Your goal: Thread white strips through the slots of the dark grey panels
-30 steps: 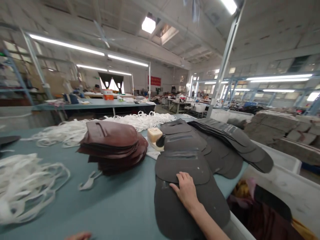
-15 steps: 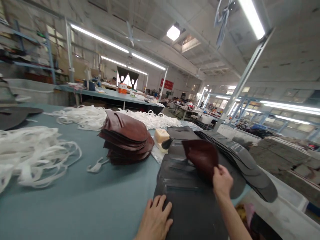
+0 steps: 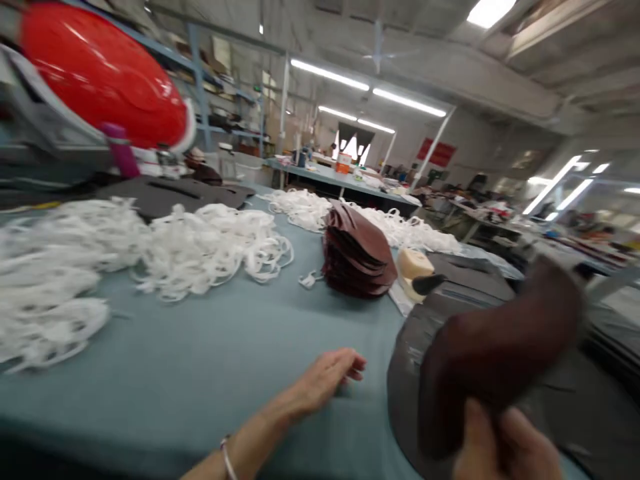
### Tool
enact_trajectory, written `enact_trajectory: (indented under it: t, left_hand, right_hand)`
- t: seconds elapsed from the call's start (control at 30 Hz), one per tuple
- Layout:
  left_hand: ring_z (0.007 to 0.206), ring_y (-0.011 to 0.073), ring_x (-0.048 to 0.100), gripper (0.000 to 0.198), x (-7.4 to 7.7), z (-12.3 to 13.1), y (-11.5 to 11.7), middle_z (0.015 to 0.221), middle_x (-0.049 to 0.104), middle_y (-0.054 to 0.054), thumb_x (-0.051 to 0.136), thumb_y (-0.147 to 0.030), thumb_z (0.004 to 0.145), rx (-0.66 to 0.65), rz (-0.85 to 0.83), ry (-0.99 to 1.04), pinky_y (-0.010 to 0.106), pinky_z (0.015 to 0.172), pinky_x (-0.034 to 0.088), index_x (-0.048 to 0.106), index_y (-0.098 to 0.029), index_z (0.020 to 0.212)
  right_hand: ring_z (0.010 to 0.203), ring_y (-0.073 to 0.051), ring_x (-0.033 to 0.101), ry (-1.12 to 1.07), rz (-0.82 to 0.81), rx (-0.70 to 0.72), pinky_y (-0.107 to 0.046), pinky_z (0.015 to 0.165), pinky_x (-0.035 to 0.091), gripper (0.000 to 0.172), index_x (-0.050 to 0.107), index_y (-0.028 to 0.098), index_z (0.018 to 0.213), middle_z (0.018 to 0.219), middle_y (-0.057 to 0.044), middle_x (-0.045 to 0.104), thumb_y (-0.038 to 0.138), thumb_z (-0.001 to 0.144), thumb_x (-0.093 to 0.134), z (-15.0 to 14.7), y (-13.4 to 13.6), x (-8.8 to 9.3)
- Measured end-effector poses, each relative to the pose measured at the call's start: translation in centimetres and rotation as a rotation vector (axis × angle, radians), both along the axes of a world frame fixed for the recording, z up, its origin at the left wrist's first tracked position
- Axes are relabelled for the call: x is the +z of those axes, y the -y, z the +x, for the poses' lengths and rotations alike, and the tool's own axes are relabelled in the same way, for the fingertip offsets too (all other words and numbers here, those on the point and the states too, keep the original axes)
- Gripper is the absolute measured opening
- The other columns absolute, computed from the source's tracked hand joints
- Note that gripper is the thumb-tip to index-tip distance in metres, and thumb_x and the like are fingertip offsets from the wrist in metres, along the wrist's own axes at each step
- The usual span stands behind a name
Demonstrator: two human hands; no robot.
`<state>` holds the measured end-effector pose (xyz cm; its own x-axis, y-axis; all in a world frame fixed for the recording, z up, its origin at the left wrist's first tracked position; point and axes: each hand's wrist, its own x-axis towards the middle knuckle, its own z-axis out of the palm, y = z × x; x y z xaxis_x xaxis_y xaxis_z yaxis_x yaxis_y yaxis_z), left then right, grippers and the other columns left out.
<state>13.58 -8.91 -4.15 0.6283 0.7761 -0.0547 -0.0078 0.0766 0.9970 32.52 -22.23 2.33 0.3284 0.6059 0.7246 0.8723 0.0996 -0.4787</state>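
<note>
Your right hand (image 3: 505, 443) clamps its fingers on a dark brown leather piece (image 3: 495, 340). Your left hand (image 3: 327, 377) lies on the table (image 3: 200, 360), fingers loosely together; leather stack (image 3: 357, 253) at its 1 o'clock.

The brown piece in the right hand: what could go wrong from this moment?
1. The right hand pinches the brown piece only at its lower edge, so the piece might slip or crease.
2. The brown piece hangs over the gray stack, so it might drag the top sheet out of line.
3. The left hand lies open on the table, apart from the gray stack, so nothing steadies that stack.
</note>
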Motion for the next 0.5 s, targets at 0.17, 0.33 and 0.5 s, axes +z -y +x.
enact_trajectory:
  t: [0.17,0.33,0.5]
  left_hand:
    - [0.093,0.0212,0.067,0.059,-1.0,-18.2,0.1,0.111,0.066,0.016,0.029,-0.063,0.090,0.435,-0.522,0.248,0.038,0.086,0.049,0.054,-0.015,0.114]
    - [0.085,0.0194,0.067,0.055,0.1,-27.7,2.5,0.104,0.067,0.015,0.042,-0.061,0.087,0.526,-0.612,0.145,0.032,0.081,0.049,0.054,-0.013,0.112]
    - [0.080,0.0175,0.065,0.056,0.2,-26.9,0.1,0.095,0.068,0.009,0.063,-0.059,0.074,0.570,-0.463,-0.121,0.029,0.077,0.048,0.058,-0.014,0.108]
  right_hand:
    - [0.075,-0.016,0.067,0.043,-0.075,0.697,-0.024,0.071,0.053,0.020,0.065,0.021,0.098,0.082,-0.004,0.070,0.017,0.090,0.047,-14.3,-2.8,-7.0]
    - [0.078,-0.017,0.064,0.044,-0.221,1.023,-0.026,0.071,0.053,0.014,0.061,0.021,0.095,0.084,-0.005,0.069,0.029,0.091,0.050,-17.5,-3.9,-7.7]
    - [0.087,-0.025,0.058,0.064,-0.364,0.428,-0.041,0.080,0.047,0.037,0.062,0.020,0.091,0.091,-0.010,0.064,0.051,0.092,0.042,-10.2,-7.2,-8.6]
